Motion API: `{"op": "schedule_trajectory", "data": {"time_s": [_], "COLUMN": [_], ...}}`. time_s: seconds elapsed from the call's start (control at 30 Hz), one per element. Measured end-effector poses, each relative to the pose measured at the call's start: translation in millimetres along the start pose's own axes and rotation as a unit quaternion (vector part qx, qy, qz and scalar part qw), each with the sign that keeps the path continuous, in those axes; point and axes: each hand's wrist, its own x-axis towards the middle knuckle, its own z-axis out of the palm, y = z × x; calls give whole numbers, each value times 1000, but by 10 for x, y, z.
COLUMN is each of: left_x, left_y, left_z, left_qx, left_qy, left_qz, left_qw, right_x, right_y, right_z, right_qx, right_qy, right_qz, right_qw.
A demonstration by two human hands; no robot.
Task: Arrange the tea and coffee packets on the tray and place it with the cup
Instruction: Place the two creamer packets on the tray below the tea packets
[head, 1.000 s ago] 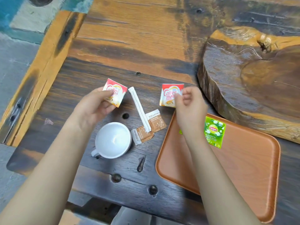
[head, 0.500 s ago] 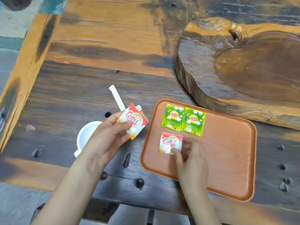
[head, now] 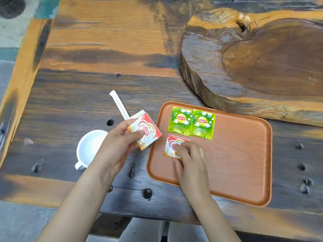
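Observation:
An orange-brown tray (head: 244, 168) lies on the dark wooden table. Two green Lipton tea packets (head: 191, 123) sit side by side at its far left corner. Just below them a red-and-white Coffee-mate packet (head: 170, 147) lies flat on the tray, with the fingertips of my right hand (head: 189, 159) pressing on it. My left hand (head: 117, 145) holds a second Coffee-mate packet (head: 148, 130) in the air just left of the tray. A white cup (head: 90, 147) stands left of that hand, partly hidden by it. A white stick sachet (head: 119, 105) lies beyond.
A thick carved wooden slab (head: 253, 63) rises at the back right, close behind the tray. The table's front edge (head: 157, 206) runs near my forearms. Dark bolt holes (head: 110, 122) dot the planks. The brown packets seen before are hidden.
My right hand carried its Coffee-mate packet onto the tray and laid it below the tea packets. My left hand brought its packet right, beside the tray. The view shifted right.

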Motion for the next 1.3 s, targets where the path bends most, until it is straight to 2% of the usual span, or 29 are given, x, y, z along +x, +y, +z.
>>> {"op": "schedule_trajectory", "data": {"time_s": [0.5, 0.63, 0.73, 0.83, 0.93, 1.07, 1.17, 1.3], "left_x": [75, 80, 53, -11, -81, -107, -99, -102], "left_y": [-109, -94, -120, -199, -265, -308, -324, -379], "left_z": [163, 138, 172, 316, 500, 667, 715, 734], "left_qx": [44, 46, 54, 62, 81, 74, 78, 139], "left_qy": [-7, 2, -13, -57, -95, -93, -97, -92], "left_qz": [11, 16, 25, 13, 7, 3, -3, 18], "left_qw": [999, 999, 998, 996, 992, 993, 992, 986], "right_x": [48, 31, 37, 84, 133, 172, 150, 75], "right_y": [-36, -11, -50, -154, -183, -92, -14, 79], "right_z": [-43, -181, -365, -458, -453, -510, -564, -572], "right_qx": [14, 99, 233, 381, 437, 496, 508, 478], "right_qy": [-25, 2, 31, -17, -47, 6, 15, 5], "right_qz": [-15, 7, 90, 170, 202, 241, 243, 242], "right_qw": [999, 995, 968, 909, 875, 834, 826, 844]}}
